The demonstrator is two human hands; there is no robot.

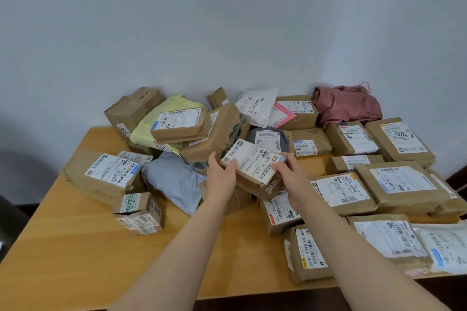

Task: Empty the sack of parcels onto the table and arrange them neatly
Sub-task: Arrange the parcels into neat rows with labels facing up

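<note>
Flat brown cardboard parcel with white barcode label (pixel 254 160): mid-tabletop, held above jumbled parcel heap (pixel 217 131). Long axis runs left-right between the hands. Left hand (pixel 221 174) grips left end, right hand (pixel 290 174) right end; both equally near. Arranged rows of parcels (pixel 401 182) lie rightward.

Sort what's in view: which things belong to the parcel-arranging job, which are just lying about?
Job: brown parcel, gripped by left hand and right hand; jumbled pile; laid-out parcels; table; reddish cloth, probably the sack.
Lying about: unidentifiable dark shape left of the table.
</note>
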